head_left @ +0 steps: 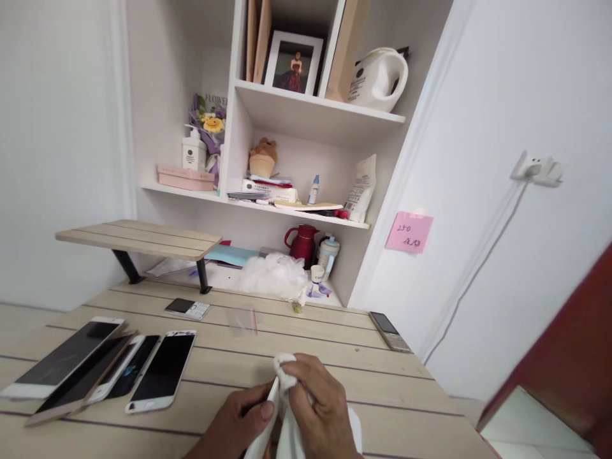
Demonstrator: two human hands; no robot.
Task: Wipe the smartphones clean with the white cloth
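While both hands grip the cloth (287, 433) at bottom centre, the left hand (236, 424) pinching its side and the right hand (318, 401) closed around its bunched top, phones (162, 373) lie face-up at left, within reach.

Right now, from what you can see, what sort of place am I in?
Most likely a room in a home, set up with a work desk. A framed photo and a bouquet sit on built-in white shelves, and smartphones lie in a row on the wooden desk.
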